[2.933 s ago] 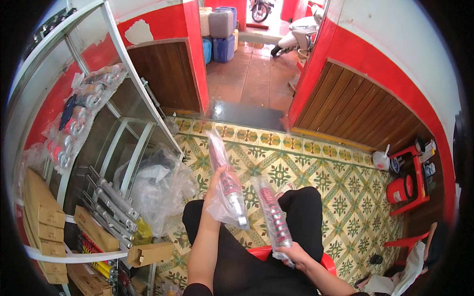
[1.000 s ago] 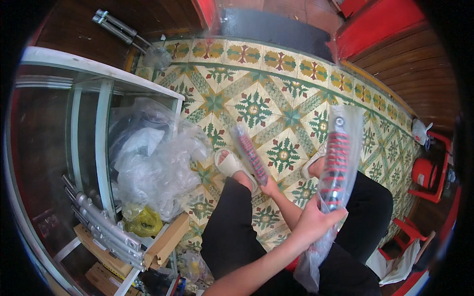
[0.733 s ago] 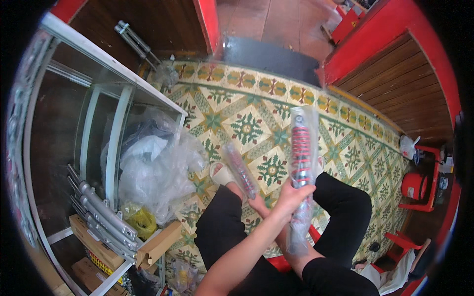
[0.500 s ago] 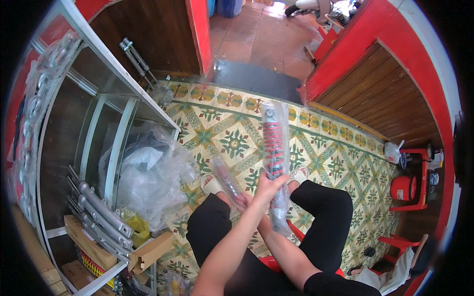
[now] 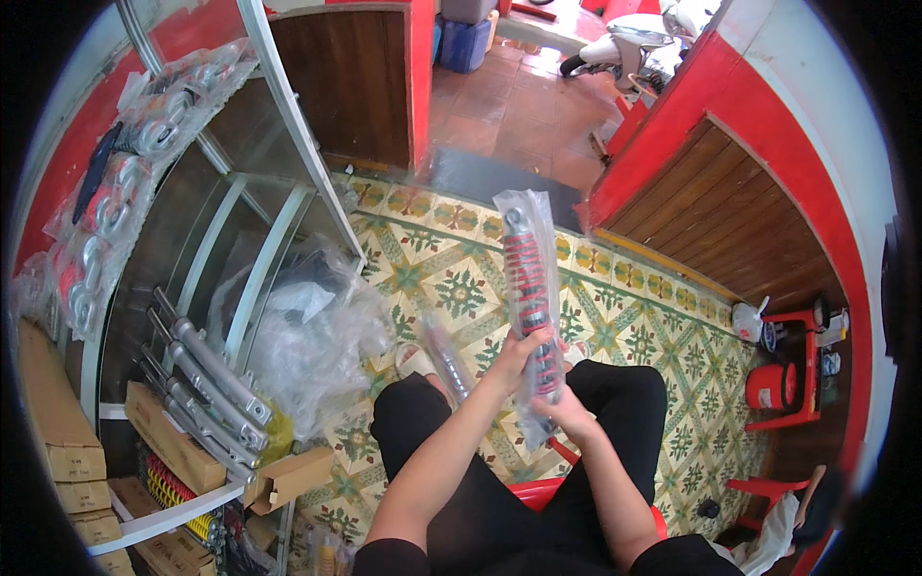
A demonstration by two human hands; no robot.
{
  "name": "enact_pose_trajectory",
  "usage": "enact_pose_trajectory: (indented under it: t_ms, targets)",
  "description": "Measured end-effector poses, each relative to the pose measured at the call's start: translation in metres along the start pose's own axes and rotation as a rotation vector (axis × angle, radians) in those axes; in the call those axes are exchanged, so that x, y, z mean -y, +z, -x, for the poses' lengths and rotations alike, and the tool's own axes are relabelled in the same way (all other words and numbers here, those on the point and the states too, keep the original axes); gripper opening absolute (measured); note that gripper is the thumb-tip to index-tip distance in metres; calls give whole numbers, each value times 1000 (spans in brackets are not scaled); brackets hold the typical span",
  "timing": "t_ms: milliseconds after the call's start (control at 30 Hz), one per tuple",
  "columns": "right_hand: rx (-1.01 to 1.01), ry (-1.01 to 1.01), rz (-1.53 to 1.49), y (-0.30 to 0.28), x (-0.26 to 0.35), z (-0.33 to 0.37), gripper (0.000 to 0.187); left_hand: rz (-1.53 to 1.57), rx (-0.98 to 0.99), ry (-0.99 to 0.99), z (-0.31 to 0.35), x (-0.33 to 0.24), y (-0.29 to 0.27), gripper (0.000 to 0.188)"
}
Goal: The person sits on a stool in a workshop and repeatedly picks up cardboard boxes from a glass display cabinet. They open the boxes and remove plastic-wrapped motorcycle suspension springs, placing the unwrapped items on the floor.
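Observation:
A shock absorber [image 5: 525,269] with a red coil spring, in a clear plastic bag, stands nearly upright before me. My left hand [image 5: 520,357] is wrapped round it at mid-length, below most of the spring. Lower down, my right hand [image 5: 567,411] grips near its bottom end, with the plastic hanging under the fingers. A second bagged shock absorber [image 5: 446,357] shows beside my left foot, apart from both hands. Its lower end reaches toward my left leg, and I cannot tell what it rests on.
Crumpled clear plastic [image 5: 307,331] lies by the shelf at left. Metal fork tubes [image 5: 206,370] and cardboard boxes [image 5: 173,437] fill the lower shelf. A red stool [image 5: 538,494] is under me. At right stands a red bucket [image 5: 771,386]. A motorbike [image 5: 624,48] is beyond the doorway.
My right hand has let go of the second bagged shock absorber and moved right, onto the lower end of the one in my left hand. My arms are uncrossed. The view has shifted.

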State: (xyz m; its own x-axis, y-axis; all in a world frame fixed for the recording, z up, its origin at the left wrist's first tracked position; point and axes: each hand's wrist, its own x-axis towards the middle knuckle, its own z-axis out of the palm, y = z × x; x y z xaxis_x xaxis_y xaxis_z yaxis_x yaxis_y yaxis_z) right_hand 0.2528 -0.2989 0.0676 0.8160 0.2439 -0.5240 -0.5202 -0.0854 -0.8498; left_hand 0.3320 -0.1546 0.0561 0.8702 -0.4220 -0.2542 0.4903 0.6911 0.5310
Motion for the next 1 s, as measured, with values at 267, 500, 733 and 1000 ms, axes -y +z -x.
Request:
enact_pose_trajectory:
  t_ms: [267,500,733,1000]
  targets:
    - [-486,-210,346,42,-20,3,35,-30,143,53,0,-17,-8,70]
    - [-357,-239,581,29,-36,22,42,189,-168,61,-2,-13,-29,36]
    - [224,40,-204,-6,-9,23,73,318,-50,96,0,-18,-28,36]
    - [610,310,-604,6,-65,21,81,386,237,21,3,-13,-31,47]
